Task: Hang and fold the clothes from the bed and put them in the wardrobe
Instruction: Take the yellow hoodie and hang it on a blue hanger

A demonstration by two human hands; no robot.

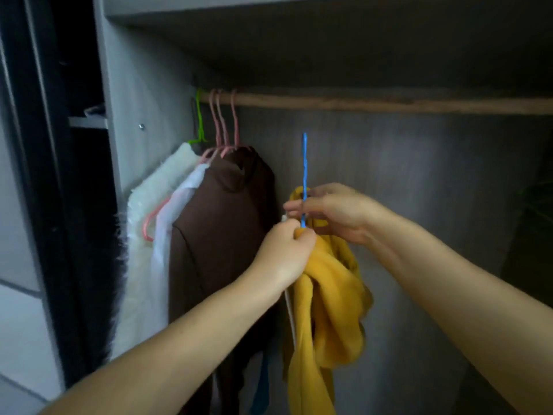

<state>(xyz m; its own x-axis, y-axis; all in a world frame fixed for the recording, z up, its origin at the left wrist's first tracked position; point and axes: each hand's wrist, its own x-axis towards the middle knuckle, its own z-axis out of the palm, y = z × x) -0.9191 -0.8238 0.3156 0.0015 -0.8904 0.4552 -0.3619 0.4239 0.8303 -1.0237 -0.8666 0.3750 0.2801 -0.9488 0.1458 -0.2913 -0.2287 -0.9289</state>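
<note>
Inside the open wardrobe (143, 94), below the wooden rail (374, 103), both hands work at one garment. Left hand (284, 250): fingers curled tight, gripping the bunched top of the yellow garment (329, 295) just under the blue hanger (304, 175). Right hand (335, 214): fingers bent around the stem of the blue hanger and the yellow cloth gathered there; thumb side faces left, fingertips close to the left hand's knuckles. The blue hanger's stem stands upright above the hands; its top lies well below the rail and is not hooked on it. The yellow garment hangs in loose folds from the two hands, in front of the wardrobe's grey back panel. A thin white strip runs down beside the yellow cloth at the left wrist; cannot tell what it is. To the left, on the rail: a brown garment (221, 235) on pink hangers (223, 121), then a white garment (179, 220), then a fluffy cream garment (140, 235) on a green hanger (199, 121), all packed together against the wardrobe's left wall. The brown garment hangs just beside the left forearm.
</note>
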